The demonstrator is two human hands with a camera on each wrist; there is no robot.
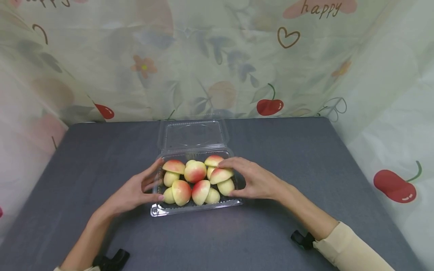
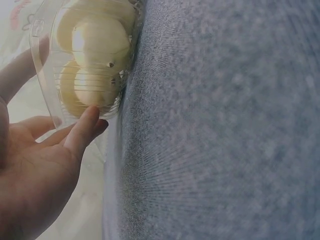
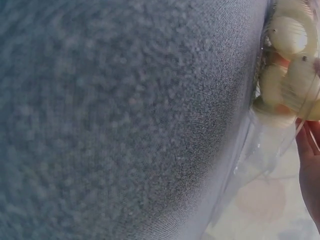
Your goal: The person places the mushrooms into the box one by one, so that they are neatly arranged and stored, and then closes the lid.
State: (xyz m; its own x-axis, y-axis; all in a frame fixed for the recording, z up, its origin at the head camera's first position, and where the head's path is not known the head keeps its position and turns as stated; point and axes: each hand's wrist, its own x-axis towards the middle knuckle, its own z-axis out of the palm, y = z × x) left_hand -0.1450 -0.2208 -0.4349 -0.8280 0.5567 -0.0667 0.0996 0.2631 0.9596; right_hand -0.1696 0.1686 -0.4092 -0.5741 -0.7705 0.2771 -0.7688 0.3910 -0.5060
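A clear plastic clamshell box (image 1: 196,212) lies on the grey cloth, its lid (image 1: 194,134) folded back. Several mushroom-shaped pieces with red-and-yellow caps and pale stems fill it. My left hand (image 1: 135,190) holds the box's left end, thumb toward the front and fingers toward the back; in the left wrist view the thumb (image 2: 82,130) touches the wall. My right hand (image 1: 257,178) reaches over the right end, pinching a mushroom-shaped piece (image 1: 222,175) between forefinger and thumb. In the right wrist view the right hand (image 3: 311,165) is only partly visible.
The grey cloth-covered table (image 1: 217,241) ends at a patterned curtain (image 1: 190,56) behind the lid. More printed cloth (image 1: 396,124) hangs on the right. Black straps (image 1: 303,239) sit at both wrists, beside pale sleeves.
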